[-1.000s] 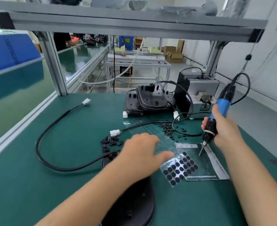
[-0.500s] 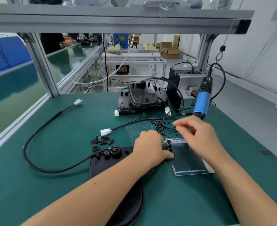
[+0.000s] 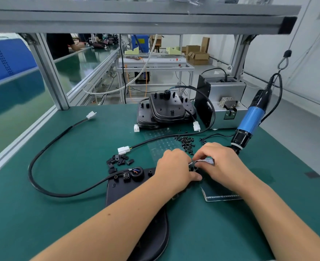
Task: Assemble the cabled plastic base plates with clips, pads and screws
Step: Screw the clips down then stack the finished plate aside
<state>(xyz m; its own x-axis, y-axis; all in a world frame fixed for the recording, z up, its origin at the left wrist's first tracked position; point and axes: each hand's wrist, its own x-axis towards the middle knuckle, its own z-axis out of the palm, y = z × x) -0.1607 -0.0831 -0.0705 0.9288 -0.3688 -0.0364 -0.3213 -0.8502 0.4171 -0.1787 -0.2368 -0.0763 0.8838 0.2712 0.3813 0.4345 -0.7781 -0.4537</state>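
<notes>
Your left hand and right hand both pinch the pad sheet over the base plate on the bench, screwdriver hanging beside.

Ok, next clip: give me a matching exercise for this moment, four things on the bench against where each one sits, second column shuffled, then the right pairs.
Things:
1. electric screwdriver
2. loose clips
3. stacked base plates
4. screw pile

Places:
A. far side of the mat, beside the grey metal box
B. hanging by its cord at the right, beyond the right hand
C. just beyond both hands, near the mat's middle
D. left of the left hand, by a white connector

Pairs: 1-B, 2-D, 3-A, 4-C
</notes>
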